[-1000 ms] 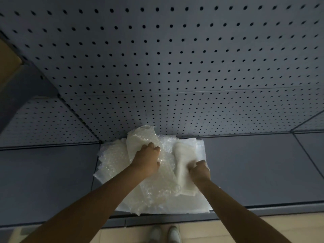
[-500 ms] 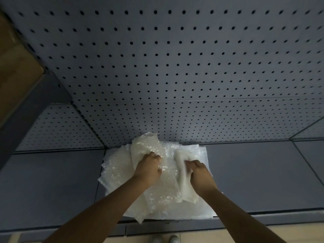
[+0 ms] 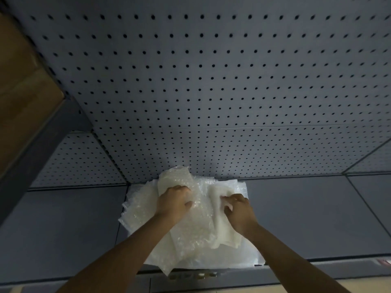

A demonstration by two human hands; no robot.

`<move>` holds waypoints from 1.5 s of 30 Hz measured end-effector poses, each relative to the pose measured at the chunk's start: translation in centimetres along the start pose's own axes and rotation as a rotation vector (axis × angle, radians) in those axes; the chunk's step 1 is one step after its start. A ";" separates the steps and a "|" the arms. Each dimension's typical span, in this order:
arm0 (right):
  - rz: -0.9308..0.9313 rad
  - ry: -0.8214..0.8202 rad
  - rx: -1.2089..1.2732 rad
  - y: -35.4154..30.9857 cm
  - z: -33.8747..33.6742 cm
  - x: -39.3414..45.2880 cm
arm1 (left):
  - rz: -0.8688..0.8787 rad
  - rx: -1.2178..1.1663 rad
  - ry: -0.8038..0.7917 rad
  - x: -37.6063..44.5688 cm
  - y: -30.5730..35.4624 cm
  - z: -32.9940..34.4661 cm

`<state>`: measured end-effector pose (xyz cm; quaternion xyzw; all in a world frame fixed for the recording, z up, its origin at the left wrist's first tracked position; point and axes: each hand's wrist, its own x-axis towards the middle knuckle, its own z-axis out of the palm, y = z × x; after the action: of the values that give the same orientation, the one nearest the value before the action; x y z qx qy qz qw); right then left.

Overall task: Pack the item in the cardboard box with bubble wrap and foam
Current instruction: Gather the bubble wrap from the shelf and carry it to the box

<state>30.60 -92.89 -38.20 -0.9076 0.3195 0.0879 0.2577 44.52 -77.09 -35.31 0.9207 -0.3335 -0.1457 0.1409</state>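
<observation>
A pile of clear bubble wrap (image 3: pixel 143 210) and white foam sheets (image 3: pixel 224 233) lies on a grey shelf, pushed against the pegboard back. My left hand (image 3: pixel 174 203) presses down on the bubble wrap with its fingers curled into a fold. My right hand (image 3: pixel 238 209) pinches the top edge of a folded white foam sheet beside it. A brown cardboard box (image 3: pixel 21 85) shows at the upper left on a higher shelf. No separate item is visible in the pile.
The grey shelf (image 3: pixel 306 216) stretches left and right of the pile. A perforated pegboard wall (image 3: pixel 201 81) rises right behind it. A dark shelf upright (image 3: pixel 42 144) slants at the left. The shelf's front lip (image 3: pixel 317 267) runs along the bottom.
My right hand moved up from the lower end of the foam sheet to its top edge and closed on it. The left hand stayed on the bubble wrap. The view tilted slightly.
</observation>
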 end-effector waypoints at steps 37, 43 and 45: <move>0.567 -0.394 0.640 4.6 -1.3 0.1 | -0.689 -1.107 -0.380 -3.7 -15.3 -0.8; 0.569 -0.373 0.691 3.9 -1.1 0.3 | -0.632 -1.072 -0.370 -3.4 -12.8 -1.0; 0.540 -0.353 0.730 4.0 -0.7 0.5 | -0.596 -1.032 -0.345 -3.4 -11.9 -1.0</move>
<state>28.47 -96.16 -39.45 -0.6140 0.5048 0.1866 0.5774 49.17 -65.93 -38.03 0.7507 0.0336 -0.4680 0.4650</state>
